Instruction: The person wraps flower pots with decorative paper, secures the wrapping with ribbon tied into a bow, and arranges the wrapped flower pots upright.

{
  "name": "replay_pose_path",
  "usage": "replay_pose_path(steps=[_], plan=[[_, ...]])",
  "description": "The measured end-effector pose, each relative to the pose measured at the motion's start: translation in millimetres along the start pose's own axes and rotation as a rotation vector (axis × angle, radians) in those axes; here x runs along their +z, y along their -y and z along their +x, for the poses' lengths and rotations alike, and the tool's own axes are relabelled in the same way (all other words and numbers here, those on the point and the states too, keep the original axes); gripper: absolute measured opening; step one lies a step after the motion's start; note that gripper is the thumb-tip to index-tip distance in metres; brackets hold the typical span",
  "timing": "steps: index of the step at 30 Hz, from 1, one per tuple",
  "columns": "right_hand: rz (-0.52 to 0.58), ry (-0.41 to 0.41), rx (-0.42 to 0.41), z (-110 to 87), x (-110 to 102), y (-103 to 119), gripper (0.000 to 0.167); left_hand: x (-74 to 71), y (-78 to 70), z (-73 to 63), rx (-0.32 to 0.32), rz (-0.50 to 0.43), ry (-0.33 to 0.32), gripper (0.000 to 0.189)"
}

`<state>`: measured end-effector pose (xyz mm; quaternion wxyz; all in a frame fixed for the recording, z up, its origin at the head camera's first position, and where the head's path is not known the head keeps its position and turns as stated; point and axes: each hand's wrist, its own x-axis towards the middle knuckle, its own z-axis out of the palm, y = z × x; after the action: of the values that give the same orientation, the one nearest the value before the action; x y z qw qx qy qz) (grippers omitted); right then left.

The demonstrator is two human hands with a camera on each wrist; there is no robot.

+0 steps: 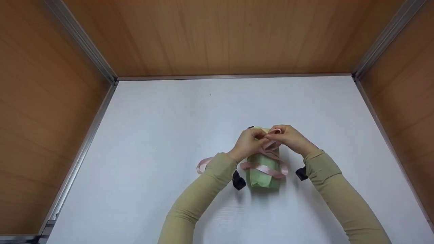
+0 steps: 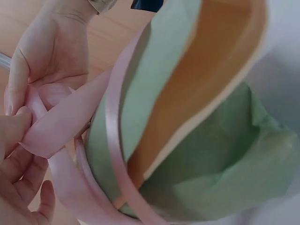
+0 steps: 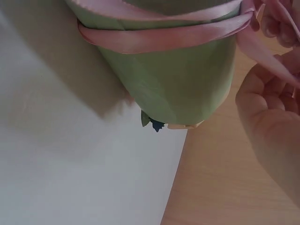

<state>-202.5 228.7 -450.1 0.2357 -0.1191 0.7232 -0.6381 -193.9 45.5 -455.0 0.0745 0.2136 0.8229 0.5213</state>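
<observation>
A bundle wrapped in light green paper (image 1: 261,179), shaped like a small bouquet, lies on the white table with its wide wrapper end towards me. Pink satin ribbon (image 1: 262,167) circles it, and a loop stands up near its far end. My left hand (image 1: 249,144) pinches the ribbon between thumb and fingers above the bundle. Right against it, my right hand (image 1: 291,139) pinches the ribbon too, fingertips meeting. In the left wrist view the crossed ribbon (image 2: 65,117) runs between both hands, and an orange-brown inner sheet (image 2: 201,79) shows inside the wrapper.
A loose ribbon loop (image 1: 200,166) lies left of the bundle, partly behind my left sleeve (image 1: 200,189). Small dark leaves (image 3: 157,125) poke out at the bundle's far end. Wooden panels (image 1: 217,37) with metal edging enclose the table at the back and sides.
</observation>
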Motion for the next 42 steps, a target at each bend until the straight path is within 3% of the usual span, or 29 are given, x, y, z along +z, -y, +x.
replay_pose_path(steps=[8, 13, 17, 22, 26, 29, 42], plan=[[0.014, 0.088, -0.044, -3.6, -8, -3, 0.017, 0.5, 1.8, -2.6, -0.021, -0.071, 0.017, 0.014], [0.0, -0.056, 0.067, -2.1, -19, -6, 0.033, -0.2, 4.1, -3.3, 0.001, -0.072, 0.021, 0.015], [-0.181, -0.108, 0.106, 2.0, -24, -6, 0.028, -0.6, 4.4, -4.0, -0.015, -0.071, 0.03, 0.016], [-0.353, 0.005, 0.075, 3.4, -26, -1, 0.023, 1.3, 4.8, -4.5, -0.034, -0.17, 0.042, 0.017], [-0.319, 0.144, 0.082, 1.4, -25, 1, 0.02, 2.7, 6.8, -5.8, -0.031, -0.171, 0.041, 0.017], [-0.293, 0.204, 0.074, 0.0, -20, -1, 0.021, 3.5, 8.9, -7.3, -0.041, -0.152, 0.035, 0.018], [-0.466, -0.01, 0.052, -4.3, 24, -2, 0.025, 5.0, 17.3, -11.4, -0.03, -0.18, 0.02, 0.019]])
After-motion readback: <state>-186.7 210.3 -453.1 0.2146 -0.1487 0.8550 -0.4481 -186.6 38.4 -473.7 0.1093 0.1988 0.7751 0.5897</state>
